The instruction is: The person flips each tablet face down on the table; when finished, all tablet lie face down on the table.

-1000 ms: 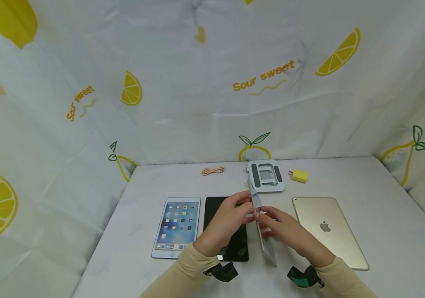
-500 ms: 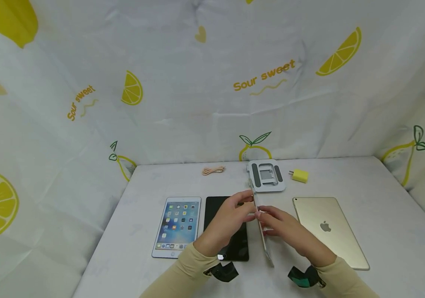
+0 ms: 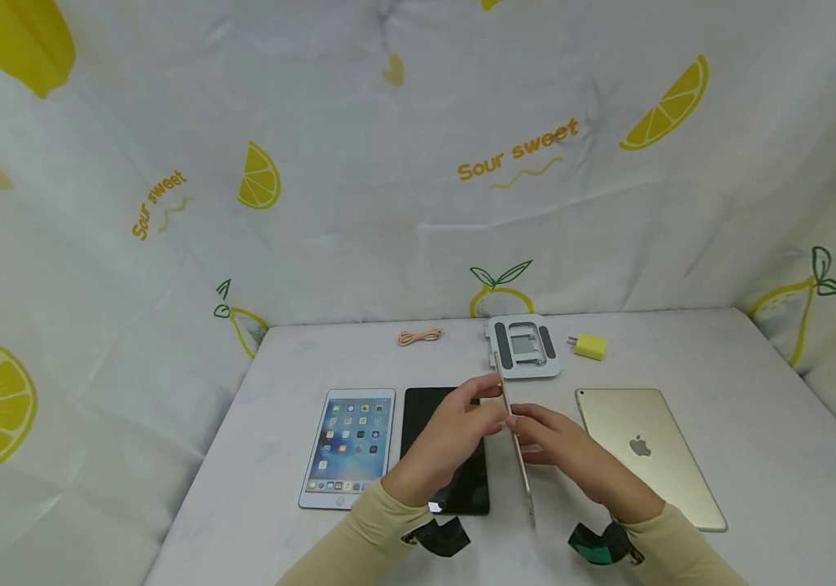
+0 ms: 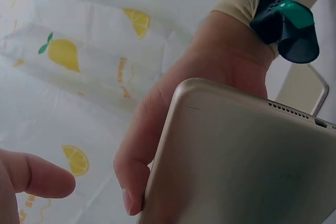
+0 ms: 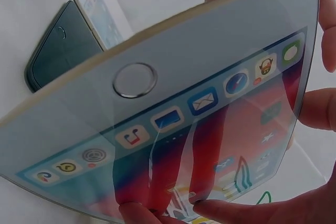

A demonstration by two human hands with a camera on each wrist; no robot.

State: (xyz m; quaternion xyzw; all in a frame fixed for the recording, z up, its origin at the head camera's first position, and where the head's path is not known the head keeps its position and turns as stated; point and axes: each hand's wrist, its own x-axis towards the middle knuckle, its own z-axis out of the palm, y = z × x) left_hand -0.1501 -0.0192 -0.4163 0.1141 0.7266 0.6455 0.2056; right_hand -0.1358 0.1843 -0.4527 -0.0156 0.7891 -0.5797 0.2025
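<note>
Both hands hold a gold-backed tablet (image 3: 523, 480) on its edge, so only a thin side shows in the head view. My left hand (image 3: 447, 443) is at its gold back, fingers bent near the upper edge; in the left wrist view the left thumb (image 4: 44, 177) points toward the tablet (image 4: 236, 150). On the screen side, my right hand (image 3: 560, 443) has its thumb at the edge and fingertips (image 5: 210, 211) against the glass. The right wrist view shows a lit screen with app icons and a round home button (image 5: 135, 80).
A white tablet (image 3: 347, 448) with a lit screen and a black tablet (image 3: 472, 480) lie to the left. Another gold tablet (image 3: 641, 468) lies face down at right. Behind are a coiled cable (image 3: 420, 335), a silver folding stand (image 3: 504, 346) and a yellow charger (image 3: 589, 347).
The held tablet has turned from slightly tilted, with a face showing, to edge-on, its near end shifting a little left. Both hands stay around it in nearly the same place.
</note>
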